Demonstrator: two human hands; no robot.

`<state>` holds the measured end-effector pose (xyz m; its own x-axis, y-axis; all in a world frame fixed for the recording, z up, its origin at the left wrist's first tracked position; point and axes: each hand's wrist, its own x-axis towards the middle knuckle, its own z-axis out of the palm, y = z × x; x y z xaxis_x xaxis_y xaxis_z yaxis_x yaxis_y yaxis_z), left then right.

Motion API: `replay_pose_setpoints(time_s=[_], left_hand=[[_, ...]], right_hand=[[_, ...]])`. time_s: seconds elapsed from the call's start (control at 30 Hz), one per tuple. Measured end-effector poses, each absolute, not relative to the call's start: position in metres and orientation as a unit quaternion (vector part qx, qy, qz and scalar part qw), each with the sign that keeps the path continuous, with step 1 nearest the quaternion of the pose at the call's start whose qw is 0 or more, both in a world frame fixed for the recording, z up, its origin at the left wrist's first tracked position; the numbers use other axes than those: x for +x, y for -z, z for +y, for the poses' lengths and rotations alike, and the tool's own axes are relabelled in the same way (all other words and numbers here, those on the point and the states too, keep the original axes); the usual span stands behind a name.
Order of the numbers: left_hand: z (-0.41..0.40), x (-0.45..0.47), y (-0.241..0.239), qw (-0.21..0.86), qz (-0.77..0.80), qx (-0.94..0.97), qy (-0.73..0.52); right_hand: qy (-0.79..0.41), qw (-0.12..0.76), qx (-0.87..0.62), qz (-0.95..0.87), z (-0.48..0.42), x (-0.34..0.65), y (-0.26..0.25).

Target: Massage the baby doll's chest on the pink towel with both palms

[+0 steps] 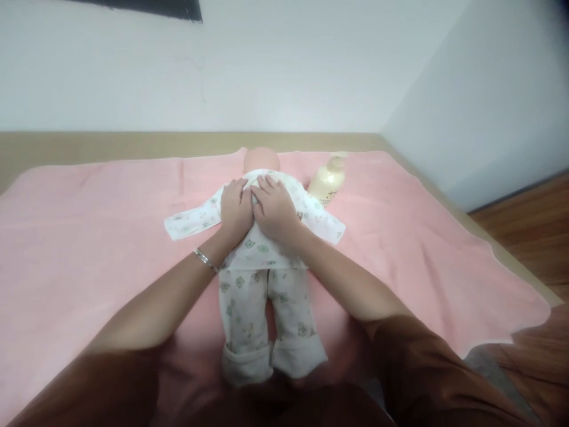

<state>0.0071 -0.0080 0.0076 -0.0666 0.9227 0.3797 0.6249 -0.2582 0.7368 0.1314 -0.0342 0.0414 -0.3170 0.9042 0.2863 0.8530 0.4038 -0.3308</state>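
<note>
A baby doll [262,160] lies on a pink blanket [111,249], its head at the far end and no face showing. It wears a white printed top [251,252] with the sleeves spread to both sides, and matching trousers [244,308] with folded cuffs. My left hand [235,207] rests flat on the left of the top's upper part, fingers pointing away from me. Beside it, thumbs close together, my right hand [276,207] lies flat on the right half. Neither hand grips anything. The doll's hands and feet are hidden by the clothes.
A pale yellow pump bottle [328,178] stands tilted beside the doll's right-hand sleeve. The blanket covers a tan table [66,145] set against a white wall [284,71]. Wooden floor [524,213] shows beyond the table's right edge.
</note>
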Motion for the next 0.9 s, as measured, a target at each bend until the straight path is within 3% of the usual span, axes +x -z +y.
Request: replay_pose_setpoints(time_s=[0.2,0.4,0.5,0.73,0.9], left_hand=[[-0.007,0.006,-0.008,0.186,0.591,0.652,-0.436],[-0.009,0.006,-0.009,0.192,0.591,0.652,-0.435],[-0.010,0.007,-0.011,0.198,0.598,0.650,-0.426],[-0.009,0.007,-0.015,0.175,0.597,0.675,-0.396],[-0.008,0.007,-0.016,0.185,0.608,0.667,-0.388]], right_hand=[[-0.079,0.175,-0.539,-0.820,-0.039,0.129,-0.048],[-0.119,0.165,-0.542,-0.815,-0.048,0.146,-0.086],[-0.148,0.234,-0.560,-0.780,-0.054,0.166,-0.112],[-0.045,0.453,-0.574,-0.680,-0.050,0.229,-0.143],[0.012,0.494,-0.614,-0.615,-0.019,0.264,-0.135]])
